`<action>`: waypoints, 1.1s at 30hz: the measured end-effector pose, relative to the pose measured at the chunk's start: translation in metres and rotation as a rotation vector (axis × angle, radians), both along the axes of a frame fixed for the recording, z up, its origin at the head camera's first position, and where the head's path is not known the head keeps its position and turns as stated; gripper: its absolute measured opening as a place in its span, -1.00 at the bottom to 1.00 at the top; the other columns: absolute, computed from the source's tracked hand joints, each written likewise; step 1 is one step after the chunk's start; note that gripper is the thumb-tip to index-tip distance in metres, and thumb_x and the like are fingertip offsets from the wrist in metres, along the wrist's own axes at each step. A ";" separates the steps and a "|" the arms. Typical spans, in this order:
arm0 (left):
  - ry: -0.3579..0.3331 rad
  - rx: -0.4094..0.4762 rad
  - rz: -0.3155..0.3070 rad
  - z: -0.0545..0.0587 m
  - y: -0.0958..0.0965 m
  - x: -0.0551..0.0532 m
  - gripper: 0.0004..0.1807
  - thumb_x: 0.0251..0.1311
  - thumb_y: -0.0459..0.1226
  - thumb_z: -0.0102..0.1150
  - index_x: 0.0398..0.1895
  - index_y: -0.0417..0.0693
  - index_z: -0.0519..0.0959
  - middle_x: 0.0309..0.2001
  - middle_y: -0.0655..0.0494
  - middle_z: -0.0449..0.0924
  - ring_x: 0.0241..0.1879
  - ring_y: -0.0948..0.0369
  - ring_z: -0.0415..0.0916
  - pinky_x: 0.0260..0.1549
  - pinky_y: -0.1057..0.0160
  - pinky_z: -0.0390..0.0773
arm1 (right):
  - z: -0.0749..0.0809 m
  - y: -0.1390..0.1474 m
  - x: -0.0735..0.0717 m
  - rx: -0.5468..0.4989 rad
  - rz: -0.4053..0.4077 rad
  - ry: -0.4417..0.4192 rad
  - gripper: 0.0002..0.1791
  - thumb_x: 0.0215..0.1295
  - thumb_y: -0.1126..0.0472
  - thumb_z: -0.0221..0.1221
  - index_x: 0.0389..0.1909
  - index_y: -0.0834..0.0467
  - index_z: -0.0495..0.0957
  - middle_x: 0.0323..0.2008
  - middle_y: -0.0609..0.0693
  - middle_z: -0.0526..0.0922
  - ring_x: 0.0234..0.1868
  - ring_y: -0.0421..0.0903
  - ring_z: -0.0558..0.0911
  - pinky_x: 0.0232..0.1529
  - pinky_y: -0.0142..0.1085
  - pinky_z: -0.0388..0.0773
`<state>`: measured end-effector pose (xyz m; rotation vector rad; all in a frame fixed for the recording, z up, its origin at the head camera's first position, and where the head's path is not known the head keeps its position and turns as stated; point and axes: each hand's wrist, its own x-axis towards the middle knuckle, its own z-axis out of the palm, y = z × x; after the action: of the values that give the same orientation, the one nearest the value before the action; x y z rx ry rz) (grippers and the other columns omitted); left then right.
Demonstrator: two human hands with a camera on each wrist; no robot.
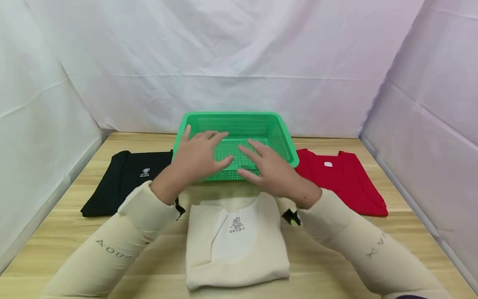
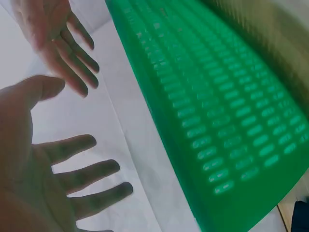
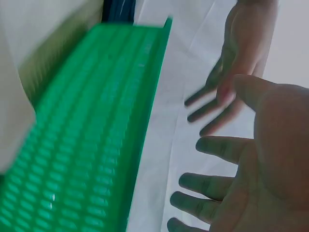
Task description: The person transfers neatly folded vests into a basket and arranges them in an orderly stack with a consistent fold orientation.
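Observation:
Both hands hover in the air before and above a green plastic basket point(image 1: 242, 176), with nothing in either one. My left hand point(image 1: 196, 155) has its fingers spread over the basket's left front part. Mirroring it, my right hand point(image 1: 274, 170) hangs over the right front part, fingers apart. In the left wrist view the left palm point(image 2: 29, 183) faces the basket wall point(image 2: 217, 121); the right wrist view shows the right palm point(image 3: 270, 183) likewise. Below the hands a folded cream shirt point(image 1: 257, 257) lies on the table, its printed neck label facing up.
A folded black shirt point(image 1: 127, 178) lies left of the basket and a folded red shirt point(image 1: 347, 178) right of it. The wooden table point(image 1: 149, 270) is bounded by white cloth point(image 1: 239, 54) at the back and both sides.

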<state>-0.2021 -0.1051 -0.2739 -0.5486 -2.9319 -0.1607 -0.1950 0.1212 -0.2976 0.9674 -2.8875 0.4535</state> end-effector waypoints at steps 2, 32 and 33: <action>0.042 0.025 -0.030 -0.003 0.002 0.009 -0.29 0.32 0.21 0.09 0.46 0.17 0.34 0.39 -0.02 0.42 0.40 -0.05 0.35 0.48 -0.28 -0.12 | -0.006 0.002 0.014 0.008 0.032 0.045 -0.22 0.37 -0.12 0.21 0.53 0.00 0.20 0.54 0.12 0.16 0.53 0.16 0.18 0.41 0.13 0.28; -0.247 0.018 -0.242 -0.087 -0.028 0.079 -0.49 0.06 -0.17 0.31 0.17 0.23 0.59 0.10 0.19 0.58 0.13 0.11 0.54 0.03 -0.05 0.55 | -0.071 0.039 0.041 0.114 0.244 -0.244 -0.21 0.09 0.22 0.35 0.41 -0.05 0.36 0.44 0.16 0.30 0.45 0.18 0.28 0.36 0.21 0.28; -0.265 0.012 -0.232 -0.088 -0.030 0.079 -0.46 0.06 -0.15 0.32 0.20 0.22 0.58 0.11 0.18 0.58 0.15 0.11 0.53 0.06 -0.06 0.54 | -0.073 0.038 0.040 0.105 0.249 -0.252 -0.21 0.09 0.24 0.34 0.41 -0.03 0.36 0.42 0.17 0.32 0.43 0.18 0.31 0.35 0.20 0.30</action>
<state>-0.1229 -0.1353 -0.3619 -0.9325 -3.1068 -0.2997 -0.1555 0.1597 -0.3704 1.3914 -3.0485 0.4739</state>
